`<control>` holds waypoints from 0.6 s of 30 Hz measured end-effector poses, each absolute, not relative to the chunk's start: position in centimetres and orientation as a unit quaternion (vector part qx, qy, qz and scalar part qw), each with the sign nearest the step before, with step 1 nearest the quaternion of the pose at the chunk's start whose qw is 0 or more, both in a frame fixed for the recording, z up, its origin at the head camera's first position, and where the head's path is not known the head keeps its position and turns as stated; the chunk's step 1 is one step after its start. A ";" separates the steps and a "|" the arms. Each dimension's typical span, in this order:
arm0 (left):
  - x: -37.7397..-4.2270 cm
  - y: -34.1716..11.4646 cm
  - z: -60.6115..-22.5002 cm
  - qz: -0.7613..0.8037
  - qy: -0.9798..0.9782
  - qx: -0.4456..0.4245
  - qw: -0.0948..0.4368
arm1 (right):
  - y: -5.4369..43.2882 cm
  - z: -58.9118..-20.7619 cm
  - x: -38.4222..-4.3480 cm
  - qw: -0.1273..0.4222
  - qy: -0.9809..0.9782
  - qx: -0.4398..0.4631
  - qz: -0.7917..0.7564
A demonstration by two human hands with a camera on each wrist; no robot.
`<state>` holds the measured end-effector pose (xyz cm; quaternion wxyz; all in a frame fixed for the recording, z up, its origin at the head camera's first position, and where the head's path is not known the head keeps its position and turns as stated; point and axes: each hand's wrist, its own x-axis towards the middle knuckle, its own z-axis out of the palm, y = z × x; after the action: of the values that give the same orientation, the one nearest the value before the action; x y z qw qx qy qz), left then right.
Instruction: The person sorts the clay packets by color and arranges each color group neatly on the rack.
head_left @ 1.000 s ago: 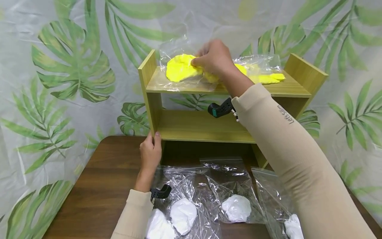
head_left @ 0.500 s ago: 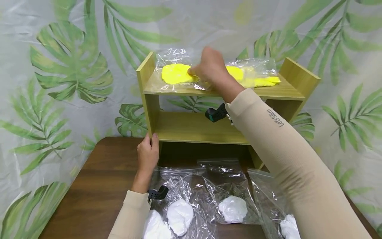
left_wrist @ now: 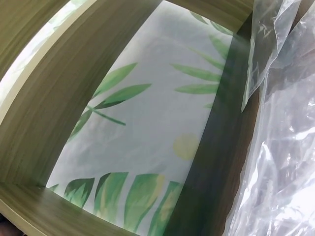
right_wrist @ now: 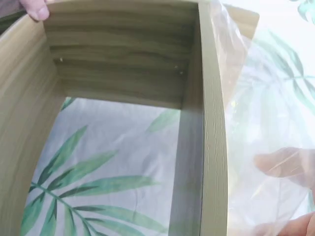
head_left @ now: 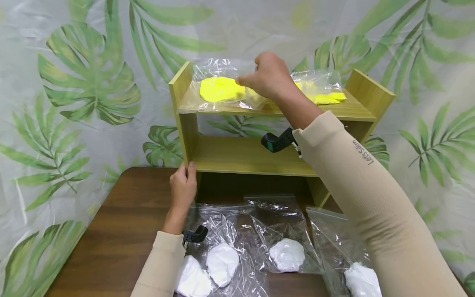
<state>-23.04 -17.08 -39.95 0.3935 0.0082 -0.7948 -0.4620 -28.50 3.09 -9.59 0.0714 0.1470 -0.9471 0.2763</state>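
Note:
A small wooden shelf unit [head_left: 237,154] stands on the table. My left hand [head_left: 182,187] grips its left side panel near the middle board, the thumb on the front edge; its thumb tip [right_wrist: 40,11] shows in the right wrist view. On the top board, a clear plastic bag with a soft yellow lump [head_left: 220,88] lies at the left. My right hand [head_left: 269,76] is just over this bag's right side, thumb and fingers apart. Clear plastic overlaps its thumb [right_wrist: 280,162] in the right wrist view. Behind its wrist, more bagged yellow stuff [head_left: 328,98] lies to the right.
Several clear zip bags with white lumps lie on the dark wooden table [head_left: 111,231] in front of the shelf, one lump [head_left: 286,255] in the middle and another [head_left: 363,280] at the right. A leaf-patterned cloth [head_left: 92,74] hangs behind.
My right hand, earlier pinching at the yellow bag's right side, has parted its thumb and fingers and shifted slightly right. The bag lies flatter on the top board. My left hand keeps its grip.

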 end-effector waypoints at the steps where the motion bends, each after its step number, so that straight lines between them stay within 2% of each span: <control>1: -23.1 -17.1 -39.9 -0.461 -0.795 0.009 0.394 | 3.2 -9.6 -28.3 0.076 -0.945 0.153 0.277; 9: -23.0 -17.2 -39.9 -0.465 -0.798 0.015 0.383 | 4.7 -9.7 -25.8 0.069 -0.940 0.175 0.285; 18: -23.3 -17.7 -39.9 -0.461 -0.798 0.024 0.388 | 6.9 -10.3 -23.7 0.097 -0.919 0.191 0.331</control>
<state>-23.34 -17.65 -39.85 0.3881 0.0243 -0.7978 -0.4608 -23.69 6.90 -10.29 0.0970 0.1909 -0.9191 0.3307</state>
